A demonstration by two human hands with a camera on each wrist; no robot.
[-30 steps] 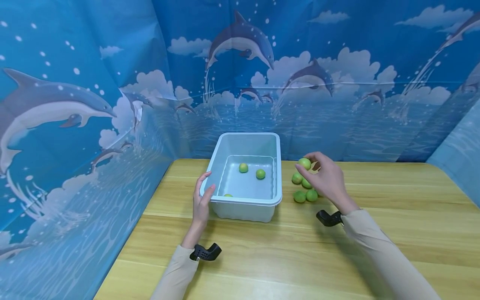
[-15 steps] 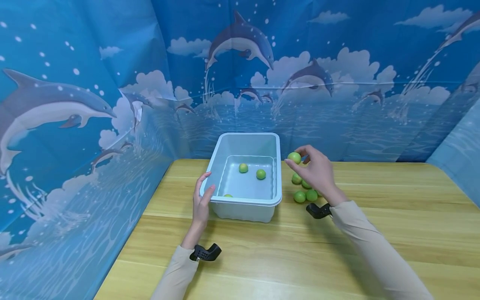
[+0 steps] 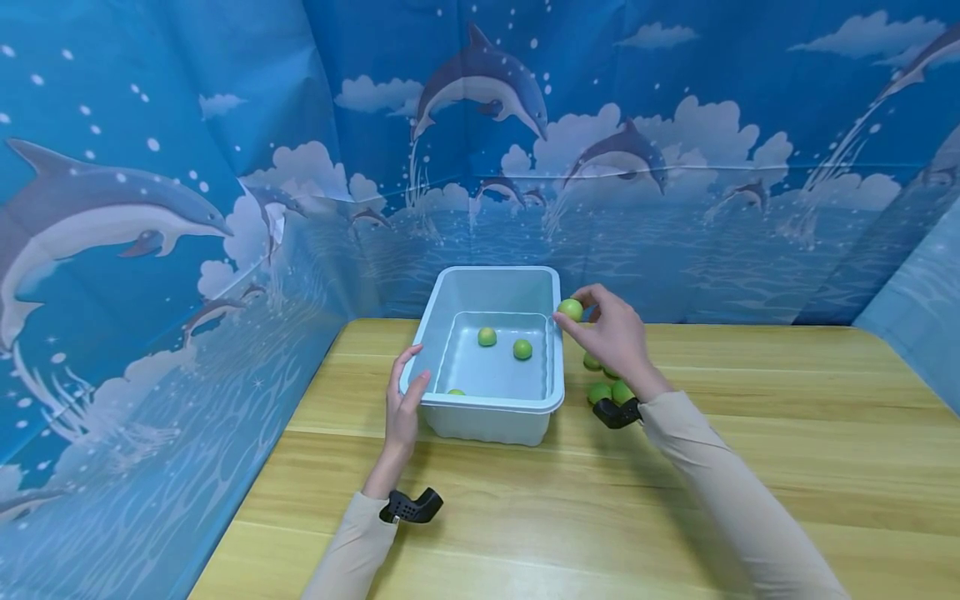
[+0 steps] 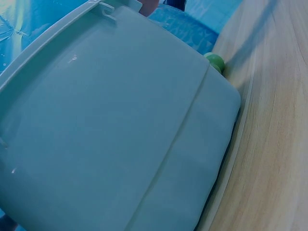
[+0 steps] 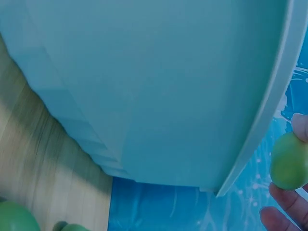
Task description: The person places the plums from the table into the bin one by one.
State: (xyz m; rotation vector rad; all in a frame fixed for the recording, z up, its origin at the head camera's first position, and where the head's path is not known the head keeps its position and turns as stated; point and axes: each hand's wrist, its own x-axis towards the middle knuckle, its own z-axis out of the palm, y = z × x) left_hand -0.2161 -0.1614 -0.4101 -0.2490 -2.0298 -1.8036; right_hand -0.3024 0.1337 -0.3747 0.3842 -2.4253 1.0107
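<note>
A pale blue plastic bin stands on the wooden table. Inside it lie a few limes, one lime towards the back, another lime near the right side, and a third partly hidden by the front wall. My left hand grips the bin's front left corner, thumb over the rim. My right hand pinches a lime between thumb and fingers, right at the bin's right rim. The right wrist view shows that lime at fingertip height beside the rim.
Several loose limes lie on the table right of the bin, partly covered by the right hand and its wrist camera. A blue dolphin-printed backdrop rises behind the table's back edge and along its left side.
The right hand has moved left with the lime, from above the loose limes to the bin's right rim. The left hand and the bin have stayed in place.
</note>
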